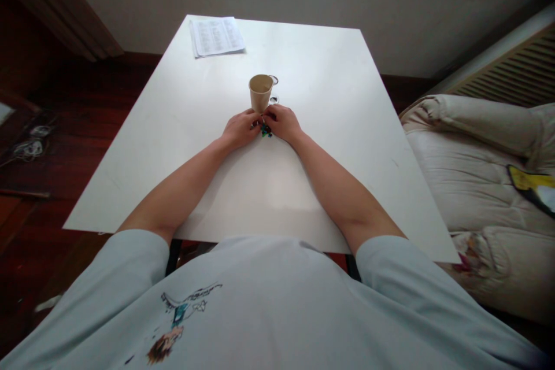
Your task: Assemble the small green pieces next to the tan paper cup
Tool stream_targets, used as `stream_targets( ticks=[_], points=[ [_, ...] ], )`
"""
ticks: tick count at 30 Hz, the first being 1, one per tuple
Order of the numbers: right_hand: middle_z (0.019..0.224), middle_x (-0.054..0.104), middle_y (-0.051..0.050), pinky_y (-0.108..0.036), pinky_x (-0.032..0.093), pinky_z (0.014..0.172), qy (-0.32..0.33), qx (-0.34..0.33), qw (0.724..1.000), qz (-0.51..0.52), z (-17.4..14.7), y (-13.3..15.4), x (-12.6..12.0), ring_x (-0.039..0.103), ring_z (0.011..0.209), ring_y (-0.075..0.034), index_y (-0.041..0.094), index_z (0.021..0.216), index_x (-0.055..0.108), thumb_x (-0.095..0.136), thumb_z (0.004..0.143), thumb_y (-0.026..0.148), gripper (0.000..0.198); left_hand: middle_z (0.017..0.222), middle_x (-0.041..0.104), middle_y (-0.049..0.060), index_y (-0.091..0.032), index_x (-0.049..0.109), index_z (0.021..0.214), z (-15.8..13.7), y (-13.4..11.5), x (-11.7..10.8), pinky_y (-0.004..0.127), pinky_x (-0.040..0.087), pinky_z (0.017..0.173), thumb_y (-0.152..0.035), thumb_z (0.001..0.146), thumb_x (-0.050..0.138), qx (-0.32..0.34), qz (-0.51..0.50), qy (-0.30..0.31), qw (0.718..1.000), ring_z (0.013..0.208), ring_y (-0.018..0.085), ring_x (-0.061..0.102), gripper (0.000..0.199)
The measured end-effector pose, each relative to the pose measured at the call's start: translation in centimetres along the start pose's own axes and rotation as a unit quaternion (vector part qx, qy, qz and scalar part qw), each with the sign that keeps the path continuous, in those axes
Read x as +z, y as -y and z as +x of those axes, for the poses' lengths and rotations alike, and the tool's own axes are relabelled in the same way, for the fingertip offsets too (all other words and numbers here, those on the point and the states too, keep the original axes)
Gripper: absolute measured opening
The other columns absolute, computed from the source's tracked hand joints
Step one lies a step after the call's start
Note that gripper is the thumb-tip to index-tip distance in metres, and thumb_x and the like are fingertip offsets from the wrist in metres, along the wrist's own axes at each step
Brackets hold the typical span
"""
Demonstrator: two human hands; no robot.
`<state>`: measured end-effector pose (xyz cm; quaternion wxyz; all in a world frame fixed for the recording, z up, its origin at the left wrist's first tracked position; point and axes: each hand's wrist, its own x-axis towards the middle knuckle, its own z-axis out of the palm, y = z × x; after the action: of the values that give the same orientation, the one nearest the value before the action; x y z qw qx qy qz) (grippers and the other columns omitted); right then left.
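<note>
A tan cup (261, 98) stands upright on the white table, just beyond my fingertips. My left hand (243, 128) rests at the near left of its base, the fingers curled in. From the right, my right hand (282, 121) meets it, thumb and fingers pinched together. What the fingertips hold is too small to make out. Below them lies a small cluster of green and blue pieces (266, 130). A thin ring (274, 79) shows at the cup's right rim, and a second small ring (274, 100) is beside the cup, above my right hand.
Printed sheets (219, 36) lie at the far left corner of the white table (329, 87). A cushioned beige seat (463, 162) stands along the right, with a yellow and black item (531, 182) on it. Cables (32, 141) lie on the floor at left.
</note>
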<state>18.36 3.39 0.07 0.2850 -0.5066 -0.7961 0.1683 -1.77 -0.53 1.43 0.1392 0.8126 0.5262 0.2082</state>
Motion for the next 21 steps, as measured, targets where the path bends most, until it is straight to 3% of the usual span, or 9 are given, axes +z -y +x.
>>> stream_targets(
  ticks=[21],
  points=[
    [0.092, 0.075, -0.007, -0.034, 0.05, 0.084, 0.006, -0.001, 1.0, 0.012, -0.3, 0.92, -0.66, 0.064, 0.091, -0.023, 0.02, 0.106, 0.081, 0.07, 0.101, 0.038, 0.021, 0.123, 0.079, 0.011, -0.028, 0.085, 0.124, 0.03, 0.25, 0.23, 0.04, 0.057, 0.095, -0.029, 0.101, 0.066, -0.001, -0.019, 0.003, 1.0, 0.111, 0.029, 0.075, 0.03]
  ],
)
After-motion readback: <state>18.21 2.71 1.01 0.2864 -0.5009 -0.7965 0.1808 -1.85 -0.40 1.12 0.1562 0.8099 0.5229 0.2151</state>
